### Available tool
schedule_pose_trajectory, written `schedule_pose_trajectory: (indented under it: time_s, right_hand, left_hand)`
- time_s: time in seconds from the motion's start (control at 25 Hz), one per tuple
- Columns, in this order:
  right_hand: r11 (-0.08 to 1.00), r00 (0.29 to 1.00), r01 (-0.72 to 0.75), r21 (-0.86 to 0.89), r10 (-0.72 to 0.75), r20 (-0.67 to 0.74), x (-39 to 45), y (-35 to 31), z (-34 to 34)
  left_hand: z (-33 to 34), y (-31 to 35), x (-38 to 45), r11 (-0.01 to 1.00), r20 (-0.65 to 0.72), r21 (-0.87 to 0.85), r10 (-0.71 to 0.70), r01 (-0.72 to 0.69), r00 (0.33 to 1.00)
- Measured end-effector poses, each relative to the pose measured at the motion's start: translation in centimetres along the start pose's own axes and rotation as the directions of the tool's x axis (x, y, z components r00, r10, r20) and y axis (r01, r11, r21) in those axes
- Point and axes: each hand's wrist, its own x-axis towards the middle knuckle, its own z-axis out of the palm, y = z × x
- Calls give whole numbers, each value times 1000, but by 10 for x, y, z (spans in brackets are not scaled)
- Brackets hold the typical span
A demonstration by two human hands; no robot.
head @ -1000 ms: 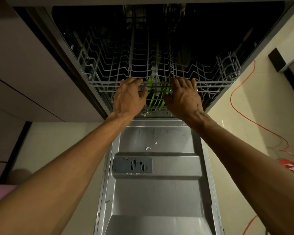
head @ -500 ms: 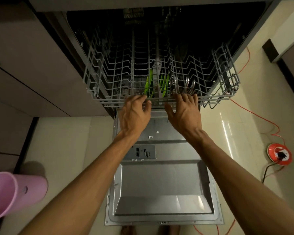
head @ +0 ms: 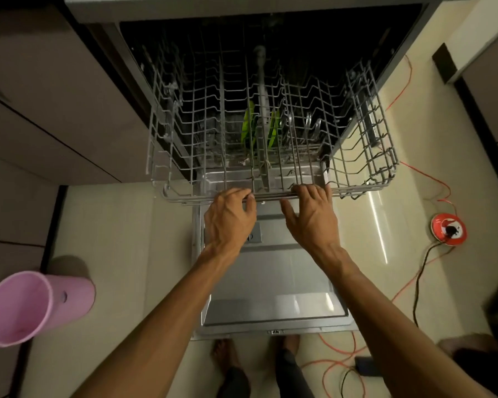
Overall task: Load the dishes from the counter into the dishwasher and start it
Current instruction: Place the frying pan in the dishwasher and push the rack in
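Standing at the open dishwasher, my feet (head: 227, 357) show at the bottom on the floor (head: 121, 254), orange cable (head: 339, 360) looping just right of them. Pink bin (head: 32, 305) lies tipped on the floor, far left. Door (head: 273, 294) is folded down flat in front of me, both forearms reaching over it. Left hand (head: 230, 222) grips the rack (head: 365, 145) front rail, fingers (head: 236, 193) curled over the wire, thumb under. Right hand (head: 314, 216) on the same rail just beside it, fingers hooked over, thumb spread out to the side, clear of the wire. Rack is slid partway out over the door, rear half inside the tub. No dishes in it that I can see. Below, through the wires, green plates (head: 249, 127) stand upright in the lower rack, metal dishes (head: 311, 124) beside them. Red cable reel (head: 448, 228) on floor, right.
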Motion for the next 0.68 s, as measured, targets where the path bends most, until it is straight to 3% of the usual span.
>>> schedule_pose_trajectory:
  time_s: [0.68]
  right_hand:
    - [992,971,-122,-18,123,206,-137,-18,-30]
  left_hand:
    - [-34,-3,-123,993,232,-11,-108,114,967]
